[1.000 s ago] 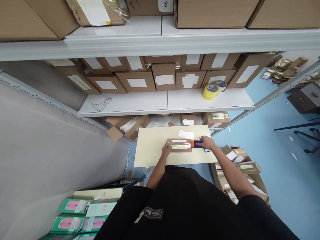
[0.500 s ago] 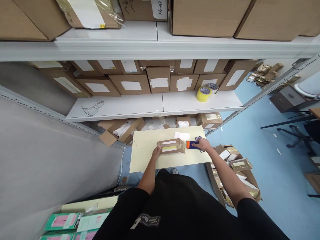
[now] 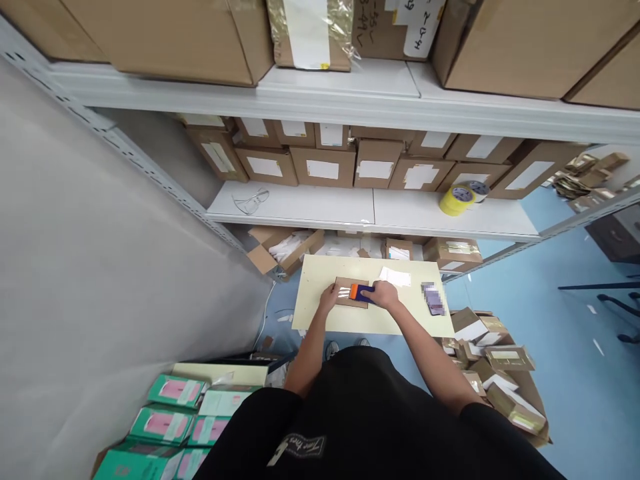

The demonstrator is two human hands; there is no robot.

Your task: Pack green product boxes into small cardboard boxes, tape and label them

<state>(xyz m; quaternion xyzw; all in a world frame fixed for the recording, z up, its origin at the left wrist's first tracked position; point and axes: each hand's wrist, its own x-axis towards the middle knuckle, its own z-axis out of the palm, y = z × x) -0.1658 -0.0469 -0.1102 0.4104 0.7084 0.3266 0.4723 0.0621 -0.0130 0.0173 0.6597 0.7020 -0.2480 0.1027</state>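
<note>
A small flat cardboard box (image 3: 353, 283) lies on the pale yellow board in front of me. My left hand (image 3: 328, 298) grips its left edge. My right hand (image 3: 384, 294) is closed round a dark blue tape dispenser (image 3: 365, 292) with an orange front end, held on top of the box. Bright shiny streaks show on the box just left of the orange end. Behind the right hand is a white paper slip (image 3: 395, 277). A phone (image 3: 433, 299), blurred out, lies farther right on the board.
The board (image 3: 315, 273) stands before a shelf (image 3: 305, 203) of labelled boxes. On that shelf are glasses (image 3: 251, 201) and yellow tape (image 3: 457, 200). A large carton of small parcels (image 3: 510, 358) sits on the floor at right. Green and pink boxes (image 3: 173, 390) are stacked lower left.
The box's labelled face no longer shows; a plain brown face is up. The dispenser has moved from beyond the box's right end onto its top. My view has shifted left.
</note>
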